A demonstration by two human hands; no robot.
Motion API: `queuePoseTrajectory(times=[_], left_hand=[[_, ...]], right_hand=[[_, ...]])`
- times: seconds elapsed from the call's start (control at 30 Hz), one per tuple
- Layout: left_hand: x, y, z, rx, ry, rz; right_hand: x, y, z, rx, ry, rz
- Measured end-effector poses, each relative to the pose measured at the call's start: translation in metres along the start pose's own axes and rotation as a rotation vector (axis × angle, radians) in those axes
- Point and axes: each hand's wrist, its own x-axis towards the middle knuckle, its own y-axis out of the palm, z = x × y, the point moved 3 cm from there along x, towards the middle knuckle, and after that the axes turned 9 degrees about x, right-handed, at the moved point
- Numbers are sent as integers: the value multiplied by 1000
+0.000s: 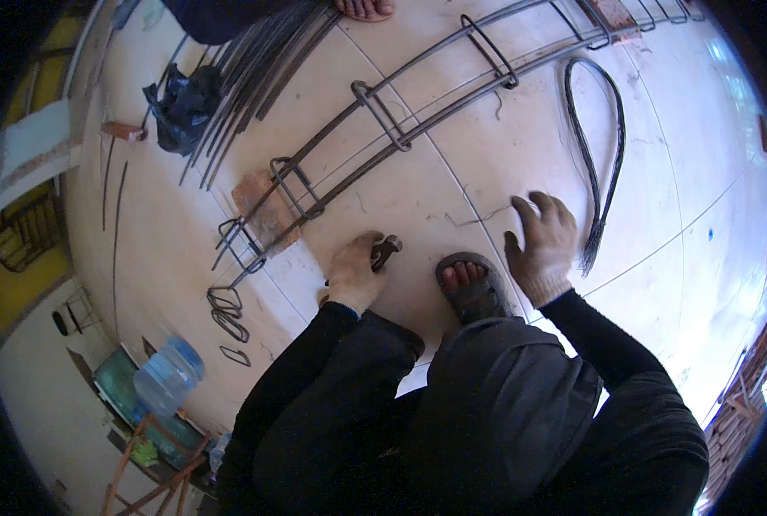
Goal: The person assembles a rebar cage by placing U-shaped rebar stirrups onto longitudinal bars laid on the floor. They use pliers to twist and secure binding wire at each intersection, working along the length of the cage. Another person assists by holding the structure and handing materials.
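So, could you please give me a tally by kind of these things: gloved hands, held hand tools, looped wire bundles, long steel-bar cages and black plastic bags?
Gloved hands: 2 (left hand, right hand)
Held hand tool: 1
Looped wire bundle: 1
Long steel-bar cage: 1
Black plastic bag: 1
Total: 6

A long dark steel frame (405, 142) runs slantwise over the floor from here, rectangular hoops spaced along its bars. Nearer, a dark metal tool (387, 250) shows its blunt head, handles mostly hidden. One fine wire (480, 221) lies crooked; right of it, a black wire bundle (622, 129) bends into a narrow loop, ends gathered.
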Motion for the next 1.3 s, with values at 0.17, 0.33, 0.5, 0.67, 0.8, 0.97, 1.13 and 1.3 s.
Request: queuePoseTrajectory(times=[0.17, 0.33, 0.5, 0.67, 0.8, 0.97, 1.13, 1.3], left_hand=[[7, 9, -1, 139, 99, -79], [4, 1, -6, 191, 229, -156], [-3, -16, -29, -478, 213, -355], [-3, -27, -18, -1217, -187, -292], [3, -43, 2, -1030, -186, -228], [8, -39, -10, -1671, -56, -137], [9, -59, -17, -1899, -259, -113], [12, -84, -28, -1729, -581, -228]], right_hand=[[39, 14, -18, -289, 188, 285], [57, 21, -33, 239, 396, 414], [40, 38, 23, 947, 767, 417], [31, 56, 58, 1074, 730, 503], [36, 54, 69, 823, 159, 439], [33, 59, 77, 861, 502, 506], [38, 50, 95, 373, -35, 483], [29, 60, 96, 527, -230, 758]])
